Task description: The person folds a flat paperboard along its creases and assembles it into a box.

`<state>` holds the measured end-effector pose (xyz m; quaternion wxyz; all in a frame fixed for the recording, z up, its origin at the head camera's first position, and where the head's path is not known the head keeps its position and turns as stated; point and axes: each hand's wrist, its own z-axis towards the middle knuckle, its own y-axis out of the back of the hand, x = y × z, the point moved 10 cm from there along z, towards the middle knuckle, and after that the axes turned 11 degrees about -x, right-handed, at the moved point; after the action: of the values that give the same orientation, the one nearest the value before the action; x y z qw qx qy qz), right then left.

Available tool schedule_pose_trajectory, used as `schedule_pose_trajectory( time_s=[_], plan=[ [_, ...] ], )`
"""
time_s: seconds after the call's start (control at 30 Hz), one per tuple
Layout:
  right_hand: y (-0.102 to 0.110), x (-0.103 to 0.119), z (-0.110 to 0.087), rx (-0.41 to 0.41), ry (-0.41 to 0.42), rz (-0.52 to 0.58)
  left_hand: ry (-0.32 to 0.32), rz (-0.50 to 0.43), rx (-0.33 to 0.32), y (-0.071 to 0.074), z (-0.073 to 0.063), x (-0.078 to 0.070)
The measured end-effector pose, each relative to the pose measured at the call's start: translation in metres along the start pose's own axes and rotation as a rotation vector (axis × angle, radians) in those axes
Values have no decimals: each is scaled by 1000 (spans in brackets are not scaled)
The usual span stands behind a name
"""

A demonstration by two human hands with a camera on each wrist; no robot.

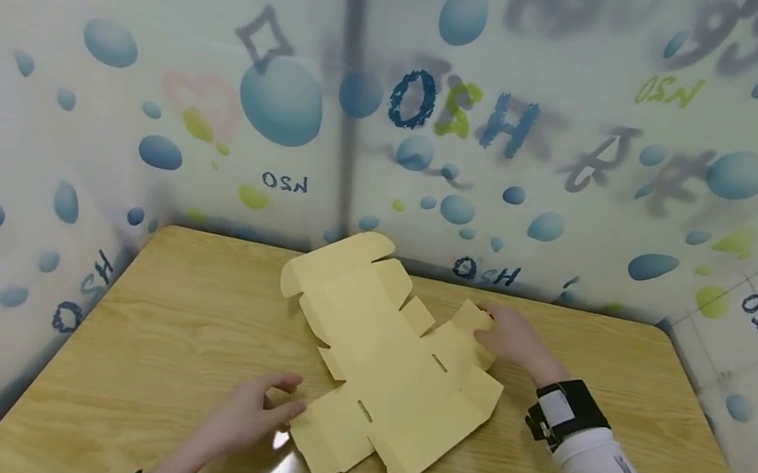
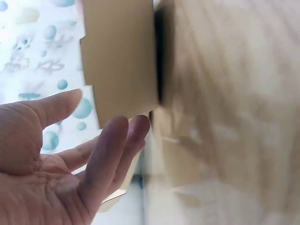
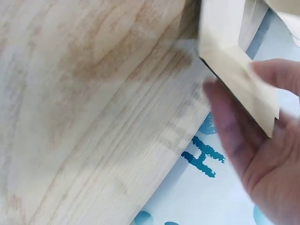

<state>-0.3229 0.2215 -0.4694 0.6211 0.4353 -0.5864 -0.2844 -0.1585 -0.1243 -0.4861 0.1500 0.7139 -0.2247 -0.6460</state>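
Observation:
An unfolded cardboard box blank, tan with slots and cut flaps, lies at a slant on the wooden table. At its right upper flap my right hand grips the edge; in the right wrist view the thumb is on one face of the raised flap and the fingers are behind it. My left hand is beside the near-left flap, thumb and fingers spread apart. In the left wrist view the fingertips of the left hand come close to the edge of the flap; whether they touch it I cannot tell.
The wooden table ends at a wall printed with blue and green drops and lettering. The blank's far end reaches the table's back edge. Bare wood lies to the left and right of the blank.

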Motion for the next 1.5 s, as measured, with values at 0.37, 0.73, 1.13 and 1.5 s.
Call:
schedule_pose_trajectory(
  time_s=[0.37,0.73,1.13,1.5],
  plan=[
    [15,-13,-48,-234,-115,116,-206,296,-187,45,47,-21],
    [-11,-11,-98,-248,-159,184,-172,369,-88,55,97,-14],
    [-27,-6,-122,-202,-248,230,-115,230,-122,67,139,-3],
    [-24,-9,-127,-225,-323,499,-24,126,-185,64,146,-8]
  ],
)
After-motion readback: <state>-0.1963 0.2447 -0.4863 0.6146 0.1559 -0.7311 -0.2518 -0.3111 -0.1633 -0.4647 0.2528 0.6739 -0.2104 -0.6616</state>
